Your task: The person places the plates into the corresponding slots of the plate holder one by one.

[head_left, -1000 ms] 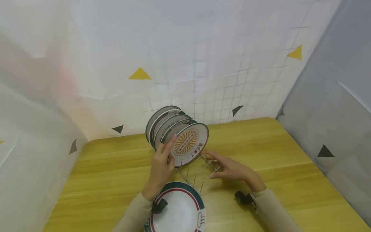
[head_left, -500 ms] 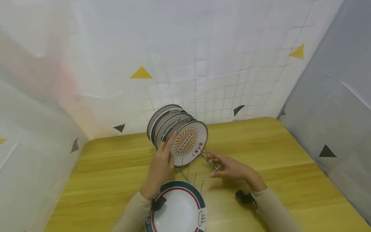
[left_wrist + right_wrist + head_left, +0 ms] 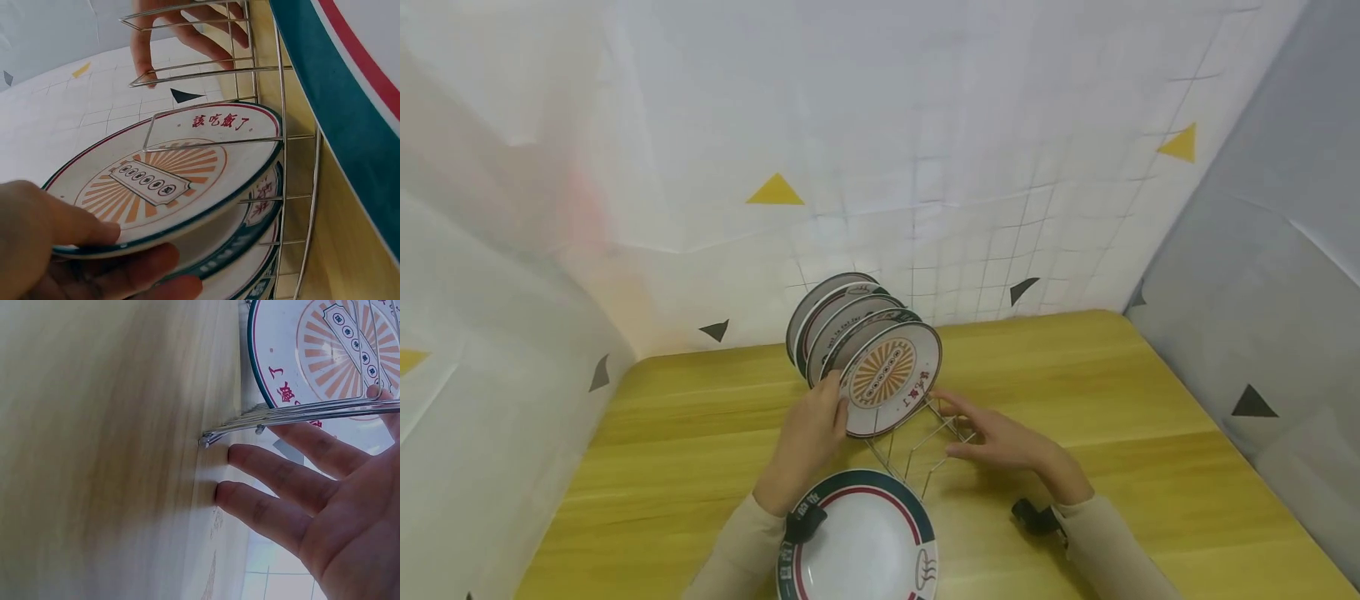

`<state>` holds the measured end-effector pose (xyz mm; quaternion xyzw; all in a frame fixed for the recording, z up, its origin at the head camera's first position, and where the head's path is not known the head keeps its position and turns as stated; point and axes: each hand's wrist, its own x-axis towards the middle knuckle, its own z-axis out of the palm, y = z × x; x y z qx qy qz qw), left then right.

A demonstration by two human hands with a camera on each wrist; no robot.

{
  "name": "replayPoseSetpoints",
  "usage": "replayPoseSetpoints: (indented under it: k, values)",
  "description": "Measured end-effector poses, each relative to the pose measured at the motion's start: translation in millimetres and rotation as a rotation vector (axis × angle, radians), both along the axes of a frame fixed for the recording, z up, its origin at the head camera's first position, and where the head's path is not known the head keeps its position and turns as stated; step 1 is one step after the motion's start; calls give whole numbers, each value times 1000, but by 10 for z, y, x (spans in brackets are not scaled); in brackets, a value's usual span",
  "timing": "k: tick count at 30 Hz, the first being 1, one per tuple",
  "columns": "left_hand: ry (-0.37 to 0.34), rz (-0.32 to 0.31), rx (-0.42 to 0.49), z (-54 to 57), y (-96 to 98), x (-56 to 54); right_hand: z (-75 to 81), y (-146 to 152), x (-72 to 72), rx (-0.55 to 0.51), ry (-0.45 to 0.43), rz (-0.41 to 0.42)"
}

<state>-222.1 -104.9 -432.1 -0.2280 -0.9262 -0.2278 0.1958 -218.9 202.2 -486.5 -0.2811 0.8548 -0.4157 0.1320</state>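
My left hand (image 3: pixel 805 429) pinches the lower left rim of the front plate (image 3: pixel 919 346), thumb on its printed face and fingers behind. This plate, with an orange sunburst and red characters, leans upright in a metal wire rack (image 3: pixel 282 94). Several more plates (image 3: pixel 830 302) stand behind it in the row. My right hand (image 3: pixel 996 437) is at the rack's right side, fingers spread and loosely extended. In the right wrist view, its thumb and index finger lie right by the rack's wires (image 3: pixel 300 415), and the other fingertips are close to the tabletop.
A large white plate (image 3: pixel 865 537) with a green and red rim lies in front of the rack, partly under my left forearm. A white sheet wall (image 3: pixel 880 167) with triangle markers rises behind the wooden table (image 3: pixel 685 433).
My left hand has slid down a little along the plate's left rim, its raised fingertips now lower. The plate stays in the rack, and the right hand keeps its place.
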Motion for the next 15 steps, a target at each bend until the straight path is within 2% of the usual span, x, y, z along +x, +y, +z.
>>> replayPoseSetpoints:
  k: [8,11,15]
  values:
    - [-30,-15,5,33,-12,7,20,-5,11,-13,-15,0]
    - [-72,-37,38,32,-20,9,23,-11,12,-15,-12,4]
    - [-169,-105,120,-4,-35,-6,19,-18,15,-9,0,3]
